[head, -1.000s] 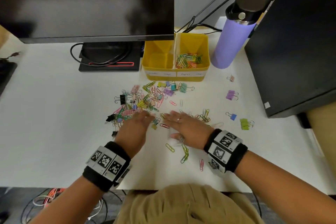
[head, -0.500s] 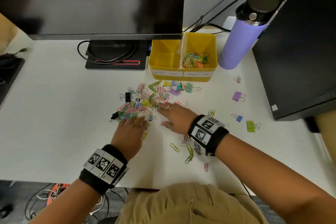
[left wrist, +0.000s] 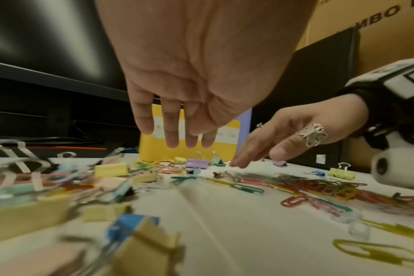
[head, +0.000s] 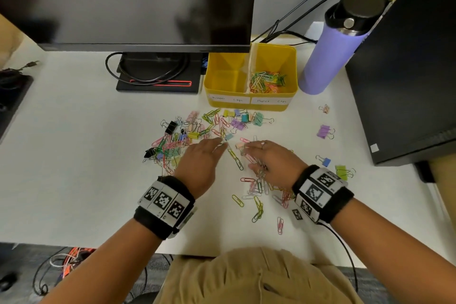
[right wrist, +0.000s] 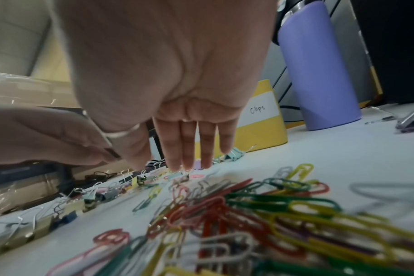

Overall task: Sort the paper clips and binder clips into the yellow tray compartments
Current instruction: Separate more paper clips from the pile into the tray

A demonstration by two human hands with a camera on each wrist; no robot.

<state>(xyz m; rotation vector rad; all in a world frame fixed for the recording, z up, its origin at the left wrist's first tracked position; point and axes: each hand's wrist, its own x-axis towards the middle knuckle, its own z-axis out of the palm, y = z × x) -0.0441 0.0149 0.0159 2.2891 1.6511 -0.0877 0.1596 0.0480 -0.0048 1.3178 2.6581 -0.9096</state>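
Observation:
A yellow tray (head: 249,103) with two labelled compartments stands at the back of the white desk; its right compartment holds several coloured paper clips (head: 267,79), its left one looks empty. A mixed heap of paper clips and binder clips (head: 195,131) lies in front of the tray. My left hand (head: 201,163) hovers palm down over the heap's near edge, fingers straight (left wrist: 173,130), holding nothing. My right hand (head: 274,163) lies flat with straight fingers (right wrist: 189,149) touching the desk above a gathered pile of paper clips (right wrist: 260,214).
A purple bottle (head: 332,57) stands right of the tray. A monitor (head: 128,0) and its base (head: 158,76) are at the back left, a black box (head: 414,57) at the right. Stray binder clips (head: 325,131) lie at the right.
Both hands slid forward toward the heap, then the right hand drew back to the right with paper clips swept under it. The left hand moved right, toward the heap's middle.

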